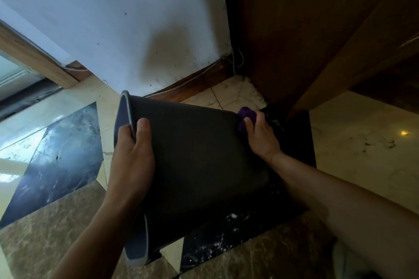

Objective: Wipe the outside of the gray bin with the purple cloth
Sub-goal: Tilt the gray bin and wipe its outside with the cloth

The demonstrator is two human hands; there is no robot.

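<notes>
One gray bin [199, 161] lies tipped on its side above the floor [56, 222], mouth to the left, with no label or writing readable on it. The left hand [132, 165] clamps its rim, thumb outside. The right hand [260, 136] presses one bunched purple cloth [246, 115] against the bin's base end, fingers closed over it.

The room is dim. Light comes from the left and shines on the floor [34, 120]. Edges bend, and corners look blurry.
</notes>
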